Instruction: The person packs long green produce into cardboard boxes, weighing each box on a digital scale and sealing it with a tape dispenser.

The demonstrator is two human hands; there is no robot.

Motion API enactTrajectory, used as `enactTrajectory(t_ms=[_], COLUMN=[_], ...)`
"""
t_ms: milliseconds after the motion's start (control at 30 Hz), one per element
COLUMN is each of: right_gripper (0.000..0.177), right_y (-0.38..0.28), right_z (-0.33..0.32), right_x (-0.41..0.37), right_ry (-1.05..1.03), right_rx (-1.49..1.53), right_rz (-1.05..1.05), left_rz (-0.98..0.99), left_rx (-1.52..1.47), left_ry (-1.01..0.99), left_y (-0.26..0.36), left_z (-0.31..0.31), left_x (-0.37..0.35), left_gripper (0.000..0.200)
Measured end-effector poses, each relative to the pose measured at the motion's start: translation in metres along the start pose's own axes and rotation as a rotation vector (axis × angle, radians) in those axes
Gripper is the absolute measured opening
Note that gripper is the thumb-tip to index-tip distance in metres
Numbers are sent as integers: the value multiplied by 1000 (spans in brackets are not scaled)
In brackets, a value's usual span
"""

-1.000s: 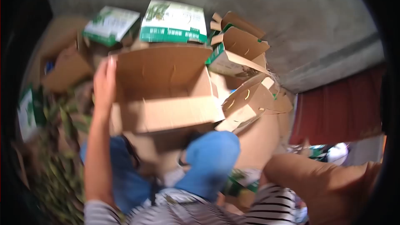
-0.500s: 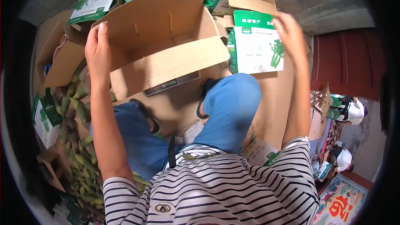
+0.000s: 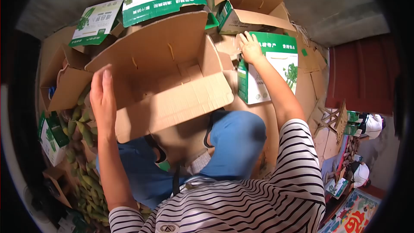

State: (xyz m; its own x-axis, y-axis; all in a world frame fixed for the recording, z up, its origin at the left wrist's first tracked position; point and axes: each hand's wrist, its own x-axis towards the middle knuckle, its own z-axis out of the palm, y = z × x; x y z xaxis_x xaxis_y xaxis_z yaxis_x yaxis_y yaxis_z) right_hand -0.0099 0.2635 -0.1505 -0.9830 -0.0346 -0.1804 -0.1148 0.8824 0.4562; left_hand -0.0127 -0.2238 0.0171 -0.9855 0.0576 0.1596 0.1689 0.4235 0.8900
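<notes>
A large open cardboard box (image 3: 172, 108) sits tilted over my knees, its plain brown inside facing me. My left hand (image 3: 102, 97) is closed at its left end, thumb toward the inside and fingers along the outer side. Yellow cord loops show on the box's back wall. To the right stands a white and green printed carton (image 3: 263, 80) with a vegetable picture. My right hand (image 3: 251, 48) rests at this carton's upper left corner, fingers spread over the green band.
Long green vegetables (image 3: 88, 185) lie heaped at the left. Another open box (image 3: 258, 17) and a printed carton (image 3: 164, 0) stand at the back. A small box (image 3: 69, 77) is at the left. Two people (image 3: 371, 125) are far right, near a red door (image 3: 360, 69).
The open box has come closer to me with my left hand at its end. My right hand has moved left to the carton's upper left corner, and the carton sits nearer.
</notes>
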Motion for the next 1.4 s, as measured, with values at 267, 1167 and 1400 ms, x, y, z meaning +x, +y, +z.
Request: enactTrajectory(t_ms=[267, 1167, 1400], right_gripper=[37, 47, 50], right_y=[0, 205, 23], right_z=[4, -281, -353], right_x=[6, -182, 57], right_ry=[-484, 1301, 887], right_rx=[-248, 1709, 1122], right_rz=[-161, 850, 282], left_rz=[-15, 168, 192], left_rx=[-36, -123, -48], left_ry=[27, 23, 30], left_y=[0, 24, 19], left_z=[7, 2, 1], left_x=[3, -21, -21], left_gripper=[32, 26, 26])
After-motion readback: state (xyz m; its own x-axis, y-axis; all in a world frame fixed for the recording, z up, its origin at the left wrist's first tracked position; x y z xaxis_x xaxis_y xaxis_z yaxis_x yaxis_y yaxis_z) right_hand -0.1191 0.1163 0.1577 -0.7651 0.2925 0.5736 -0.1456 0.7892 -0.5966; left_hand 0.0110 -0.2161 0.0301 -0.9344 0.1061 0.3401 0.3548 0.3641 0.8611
